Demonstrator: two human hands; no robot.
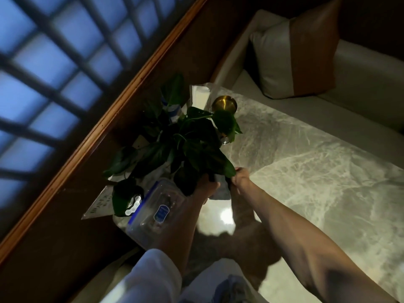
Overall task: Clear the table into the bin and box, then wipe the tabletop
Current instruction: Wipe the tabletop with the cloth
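A grey cloth (222,189) lies bunched on the glossy marble tabletop (306,171), just under the leaves of a potted plant (181,141). My left hand (207,186) grips the cloth's left side. My right hand (240,179) pinches its right edge, fingers closed on the fabric. Both hands meet at the foot of the plant. A clear plastic box (153,211) with a blue-clipped lid and a blue label sits on the table's left end, partly under my left forearm. The cloth's underside is hidden.
A brass cup-shaped dish (224,103) stands behind the plant, with a white card (200,95) beside it. A small black device (129,197) and a printed sign (100,204) lie at the table's left edge. A cream sofa with a cushion (293,60) borders the far side.
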